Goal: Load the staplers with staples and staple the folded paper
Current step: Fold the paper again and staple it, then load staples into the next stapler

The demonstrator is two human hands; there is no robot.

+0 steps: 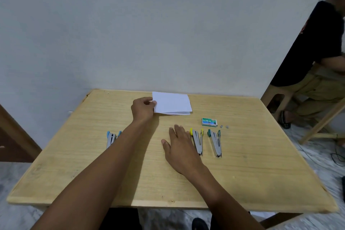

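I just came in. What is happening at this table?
A person works at a wooden table with bare hands. The left hand pinches the left edge of the folded paper at the far side. The right hand lies open and flat beside the yellow stapler. The green stapler lies further right; the blue stapler is partly hidden by the left forearm. A staple box and two small grey staple pieces lie nearby.

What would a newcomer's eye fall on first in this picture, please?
The left hand pinching the left edge of the folded paper at the far middle of the table. Nearer, the right hand is spread open beside the yellow stapler, with the green stapler further right and the staple box just behind them.
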